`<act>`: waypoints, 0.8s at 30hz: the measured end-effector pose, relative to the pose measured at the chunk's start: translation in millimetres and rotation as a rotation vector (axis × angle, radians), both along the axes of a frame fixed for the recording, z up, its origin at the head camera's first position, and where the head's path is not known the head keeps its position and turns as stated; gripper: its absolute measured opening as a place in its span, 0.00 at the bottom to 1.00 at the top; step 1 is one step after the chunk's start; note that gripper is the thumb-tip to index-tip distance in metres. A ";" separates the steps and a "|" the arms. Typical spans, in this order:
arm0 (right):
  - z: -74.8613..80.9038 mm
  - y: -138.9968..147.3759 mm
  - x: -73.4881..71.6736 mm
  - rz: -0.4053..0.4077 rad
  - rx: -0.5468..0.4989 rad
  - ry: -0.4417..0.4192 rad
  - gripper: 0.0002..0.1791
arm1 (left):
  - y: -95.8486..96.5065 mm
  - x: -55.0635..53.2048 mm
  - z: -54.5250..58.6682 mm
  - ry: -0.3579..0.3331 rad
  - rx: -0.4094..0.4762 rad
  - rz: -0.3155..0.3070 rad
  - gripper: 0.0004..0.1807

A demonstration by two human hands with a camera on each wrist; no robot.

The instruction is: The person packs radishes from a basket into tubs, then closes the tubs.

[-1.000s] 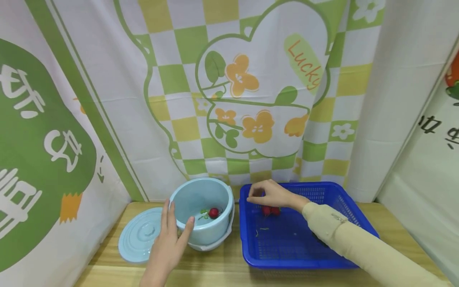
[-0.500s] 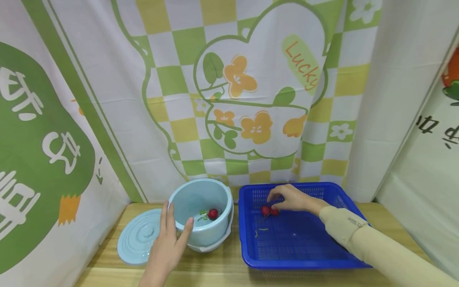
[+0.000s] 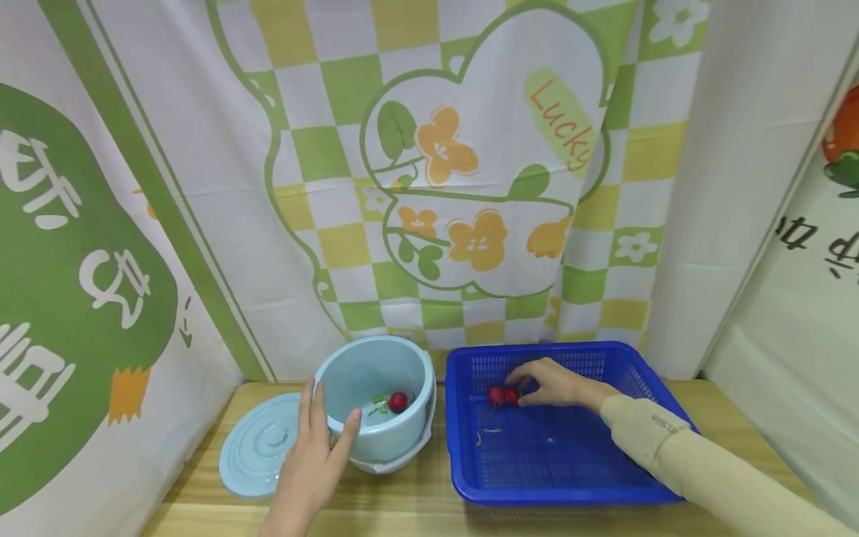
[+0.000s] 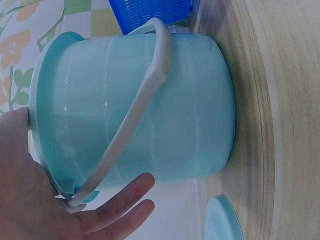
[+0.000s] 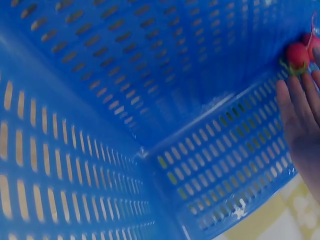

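My left hand is at the near-left rim of a light blue bucket, fingers straight and spread. In the left wrist view the palm is close by the rim, with two fingertips beside the bucket's grey handle. A red radish with green leaves lies inside the bucket. Over the blue plastic basket, my right hand reaches down with bent, parted fingers. Its fingertips are right at one red radish; another radish lies beside it. The right wrist view shows fingertips close to the leafy end of a radish.
The bucket's round blue lid lies on the wooden table, left of the bucket. Small green stem scraps lie on the basket floor. A printed curtain hangs right behind the bucket and basket.
My right hand has moved from above the basket's back-left corner down to the radishes, its fingers now beside the right one. The left hand stays at the bucket.
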State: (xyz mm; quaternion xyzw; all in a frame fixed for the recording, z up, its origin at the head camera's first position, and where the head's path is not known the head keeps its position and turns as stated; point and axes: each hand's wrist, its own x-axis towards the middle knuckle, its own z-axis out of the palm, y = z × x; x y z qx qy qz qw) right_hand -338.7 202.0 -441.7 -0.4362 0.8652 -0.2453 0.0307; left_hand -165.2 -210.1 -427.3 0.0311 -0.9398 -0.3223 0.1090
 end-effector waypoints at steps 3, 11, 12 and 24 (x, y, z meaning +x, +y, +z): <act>-4.8 -4.4 3.4 0.007 0.004 0.013 0.19 | 0.1 0.0 0.3 -0.001 -0.001 0.000 0.52; -15.5 -11.5 7.4 -0.056 0.037 0.076 0.22 | 0.8 -0.4 0.2 -0.004 0.002 -0.003 0.52; -16.0 -11.9 7.7 -0.059 0.035 0.079 0.21 | 0.9 -0.4 0.1 -0.002 0.002 -0.004 0.52; -17.7 -11.3 10.1 -0.037 0.077 0.072 0.15 | 1.0 -0.2 0.7 0.000 0.001 -0.002 0.51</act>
